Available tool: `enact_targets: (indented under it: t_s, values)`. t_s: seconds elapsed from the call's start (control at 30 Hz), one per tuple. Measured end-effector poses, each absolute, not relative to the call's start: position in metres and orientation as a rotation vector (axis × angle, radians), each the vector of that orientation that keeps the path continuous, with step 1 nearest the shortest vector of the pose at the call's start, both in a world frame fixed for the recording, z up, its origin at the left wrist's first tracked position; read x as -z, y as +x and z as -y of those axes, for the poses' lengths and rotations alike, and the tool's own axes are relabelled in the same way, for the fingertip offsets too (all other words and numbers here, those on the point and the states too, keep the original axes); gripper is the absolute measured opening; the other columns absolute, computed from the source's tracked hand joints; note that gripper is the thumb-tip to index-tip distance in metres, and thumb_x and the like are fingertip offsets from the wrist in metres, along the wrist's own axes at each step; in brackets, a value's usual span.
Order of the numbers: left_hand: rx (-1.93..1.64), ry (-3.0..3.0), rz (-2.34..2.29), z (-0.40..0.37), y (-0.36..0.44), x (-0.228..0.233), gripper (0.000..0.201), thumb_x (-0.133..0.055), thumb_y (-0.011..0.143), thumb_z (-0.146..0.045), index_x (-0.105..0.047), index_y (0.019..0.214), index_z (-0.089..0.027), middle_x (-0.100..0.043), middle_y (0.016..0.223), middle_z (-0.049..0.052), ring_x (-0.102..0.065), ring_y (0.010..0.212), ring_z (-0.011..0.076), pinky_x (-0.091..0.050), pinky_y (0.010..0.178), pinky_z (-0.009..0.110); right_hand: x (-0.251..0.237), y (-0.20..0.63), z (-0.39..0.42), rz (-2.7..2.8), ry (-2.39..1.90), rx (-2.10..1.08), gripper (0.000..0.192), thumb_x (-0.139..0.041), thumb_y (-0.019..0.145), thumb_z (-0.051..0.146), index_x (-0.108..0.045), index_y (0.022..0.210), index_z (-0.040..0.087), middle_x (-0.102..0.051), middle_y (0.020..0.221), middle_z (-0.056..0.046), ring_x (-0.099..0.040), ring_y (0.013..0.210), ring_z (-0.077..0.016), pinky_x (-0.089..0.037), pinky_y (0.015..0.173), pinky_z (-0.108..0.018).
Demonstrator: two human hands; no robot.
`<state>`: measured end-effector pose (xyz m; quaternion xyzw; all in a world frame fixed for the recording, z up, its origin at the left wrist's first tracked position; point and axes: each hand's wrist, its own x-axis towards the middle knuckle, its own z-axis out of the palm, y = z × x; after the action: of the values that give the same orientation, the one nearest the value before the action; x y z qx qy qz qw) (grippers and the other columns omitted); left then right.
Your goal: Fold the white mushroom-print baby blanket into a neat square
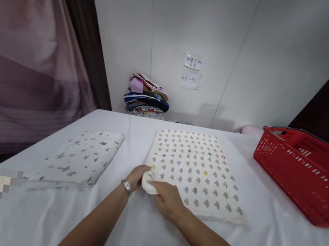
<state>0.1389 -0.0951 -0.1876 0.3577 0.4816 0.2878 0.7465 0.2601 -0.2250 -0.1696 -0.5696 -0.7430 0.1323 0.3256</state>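
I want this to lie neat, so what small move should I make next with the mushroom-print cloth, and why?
Perhaps ease the near left corner of the mushroom-print cloth down flat: your left hand and right hand both hold it there, and it looks curled, while the rest lies spread on the white tablecloth.

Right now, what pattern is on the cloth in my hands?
The cloth has grey mushroom shapes, a few coloured, on off-white; head view shows it best.
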Motion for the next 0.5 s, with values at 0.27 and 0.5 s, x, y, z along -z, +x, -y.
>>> enact_targets:
  t_s: [0.27, 0.5]
  values:
    - [-0.524, 0.622, -1.083, 0.055, 0.171, 0.184, 0.013, -0.059, 0.068, -0.014, -0.063, 0.081, -0.012, -0.067, 0.064, 0.006, -0.065, 0.066, 0.0234, -0.053, 0.07, 0.036, 0.087, 0.299, 0.314, 1.843, -1.242, -0.831, 0.024, -0.051, 0.087, 0.028, -0.065, 0.105, 0.021, -0.07, 0.093, -0.003, -0.064, 0.082, -0.0139, -0.048, 0.074, -0.022]
    - [-0.678, 0.566, -0.946, 0.042, 0.166, 0.167, 0.015, -0.046, 0.076, -0.016, -0.061, 0.079, -0.013, -0.067, 0.069, 0.008, -0.066, 0.072, 0.0214, -0.054, 0.073, 0.034, 0.048, 0.364, 0.4, 1.632, -1.323, -0.786, 0.02, -0.067, 0.076, 0.036, -0.07, 0.093, 0.027, -0.071, 0.081, -0.006, -0.066, 0.073, -0.017, -0.052, 0.067, -0.024]
